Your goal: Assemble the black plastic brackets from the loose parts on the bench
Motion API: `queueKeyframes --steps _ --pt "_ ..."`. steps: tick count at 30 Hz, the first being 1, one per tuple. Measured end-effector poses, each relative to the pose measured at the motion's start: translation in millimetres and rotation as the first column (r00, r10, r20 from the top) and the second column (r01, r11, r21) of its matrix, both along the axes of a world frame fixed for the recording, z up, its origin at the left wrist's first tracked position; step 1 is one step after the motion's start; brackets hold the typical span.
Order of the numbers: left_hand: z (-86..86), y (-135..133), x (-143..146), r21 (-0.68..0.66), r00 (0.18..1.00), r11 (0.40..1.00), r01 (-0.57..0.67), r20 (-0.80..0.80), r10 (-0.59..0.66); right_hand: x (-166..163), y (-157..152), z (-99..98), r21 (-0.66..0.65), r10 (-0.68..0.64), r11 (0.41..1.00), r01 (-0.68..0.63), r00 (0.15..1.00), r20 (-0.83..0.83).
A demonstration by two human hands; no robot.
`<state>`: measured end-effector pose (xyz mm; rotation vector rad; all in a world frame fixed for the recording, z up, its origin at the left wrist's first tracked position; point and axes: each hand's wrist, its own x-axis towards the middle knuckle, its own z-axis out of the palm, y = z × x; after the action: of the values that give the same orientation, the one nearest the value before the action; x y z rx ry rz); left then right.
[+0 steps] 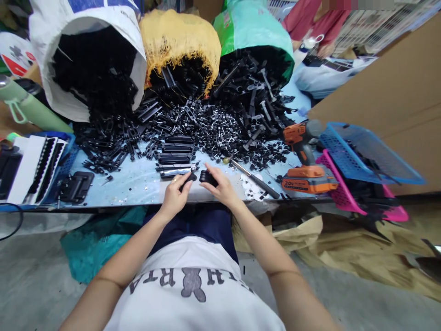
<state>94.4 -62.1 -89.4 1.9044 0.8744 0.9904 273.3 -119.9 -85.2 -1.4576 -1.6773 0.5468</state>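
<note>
Near the table's front edge, my left hand (177, 193) is closed on a small black plastic part (190, 177), pinched between thumb and fingers. Just to its right, my right hand (220, 186) grips a stack of black plastic pieces (207, 177) with rounded ends. A narrow gap separates the two held things. Behind my hands lies a row of long black bars (176, 154), set side by side. Small black pins with pale metal shafts (220, 126) are heaped beyond them.
A white sack (44, 78), a yellow sack (179, 34) and a green sack (255, 27) spill black parts. To the right are a hammer (257, 180), an orange cordless drill (303, 158) and a blue basket (372, 156). A person's red sleeve (299, 18) shows behind.
</note>
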Motion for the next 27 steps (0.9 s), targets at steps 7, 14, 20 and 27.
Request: queueKeyframes --steps 7,14,20,27 --pt "-12.7 8 -20 -0.011 0.988 0.988 -0.154 -0.028 0.154 37 -23 2.8 -0.333 0.337 0.928 -0.167 0.756 0.562" --pt "-7.7 -8 -1 -0.050 0.999 0.998 -0.033 -0.019 0.032 17 5 -11.6 -0.281 -0.329 0.802 0.527 0.782 0.529" --pt "-3.6 -10 9 -0.112 0.998 0.994 0.008 0.057 -0.002 -13 1 -4.9 -0.358 -0.225 0.934 0.026 0.819 -0.528" --pt "10.3 -9 4 0.066 0.997 0.995 0.076 -0.013 -0.075 -12 -4 3.1 -0.113 0.039 0.990 -0.083 0.937 -0.348"
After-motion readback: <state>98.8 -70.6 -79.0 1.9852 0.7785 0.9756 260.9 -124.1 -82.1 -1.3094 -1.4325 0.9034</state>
